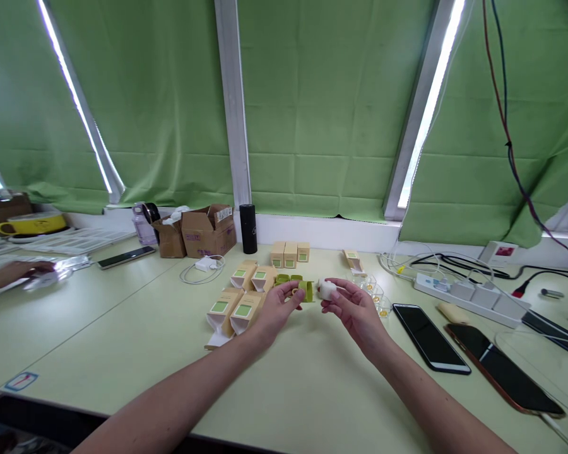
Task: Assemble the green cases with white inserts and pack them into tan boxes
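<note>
Over the middle of the table, my left hand point(280, 310) is closed on a small olive-green holder point(307, 291), its open side turned to the right. Facing it, a small white piece point(327, 290) is pinched in my right hand point(353, 307); a narrow gap parts the two. More green holders point(288, 279) stand just behind my left fingers. Beside that hand are several kraft-paper boxes point(245, 310) with green labels, some with flaps open. Small clear cups point(377, 293) with yellow spots lie behind my right hand, partly hidden by it.
Small closed boxes point(290, 253) and a black cylinder point(248, 228) stand at the back, by a brown carton point(208, 230). Phones point(430, 337) and a white power strip point(471, 297) with cables lie at right. Another person's hand point(31, 270) touches clear plastic at far left.
</note>
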The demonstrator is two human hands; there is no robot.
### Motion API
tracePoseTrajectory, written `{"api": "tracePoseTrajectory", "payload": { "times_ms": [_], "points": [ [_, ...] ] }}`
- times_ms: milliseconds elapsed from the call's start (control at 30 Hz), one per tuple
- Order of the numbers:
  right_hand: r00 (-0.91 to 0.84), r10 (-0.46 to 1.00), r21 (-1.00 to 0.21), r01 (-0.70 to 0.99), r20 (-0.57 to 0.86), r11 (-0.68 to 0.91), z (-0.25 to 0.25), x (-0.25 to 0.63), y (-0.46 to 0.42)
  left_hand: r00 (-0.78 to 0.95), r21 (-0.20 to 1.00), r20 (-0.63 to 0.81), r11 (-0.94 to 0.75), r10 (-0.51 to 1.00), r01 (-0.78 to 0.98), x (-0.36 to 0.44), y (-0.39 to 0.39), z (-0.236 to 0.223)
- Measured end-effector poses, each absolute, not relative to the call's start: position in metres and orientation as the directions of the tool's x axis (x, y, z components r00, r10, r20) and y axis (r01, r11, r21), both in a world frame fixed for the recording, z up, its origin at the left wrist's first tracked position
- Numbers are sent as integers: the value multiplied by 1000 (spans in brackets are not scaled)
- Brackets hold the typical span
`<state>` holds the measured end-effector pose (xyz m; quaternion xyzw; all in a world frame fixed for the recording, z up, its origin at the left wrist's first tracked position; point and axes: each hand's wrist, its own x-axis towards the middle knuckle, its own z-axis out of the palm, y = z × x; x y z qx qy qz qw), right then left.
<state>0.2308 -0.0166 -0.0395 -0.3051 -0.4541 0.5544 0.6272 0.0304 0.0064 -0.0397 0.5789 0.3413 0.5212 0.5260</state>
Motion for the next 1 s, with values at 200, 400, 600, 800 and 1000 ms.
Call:
{"api": "tracePoseTrajectory", "payload": {
  "times_ms": [200, 400, 600, 800, 1000],
  "points": [
    [-60, 967, -906, -368, 247, 208, -40, 231, -18, 210, 963, 266, -247, 941, -110, 31, 6, -37],
    [-24, 966, -924, -297, 259, 241, -43, 228, -16, 215, 967, 253, -241, 943, -78, 30, 7, -40],
    [-25, 963, -931, -266, 267, 251, -43, 227, -15, 208, 973, 228, -226, 951, -35, 31, 6, -39],
    [-24, 965, -942, -228, 260, 248, -43, 226, -15, 194, 962, 245, -263, 950, 70, 32, 7, -39],
    [-38, 970, -949, -218, 241, 227, -41, 225, -15, 202, 950, 235, -269, 951, 158, 32, 9, -41]
  ]
}}
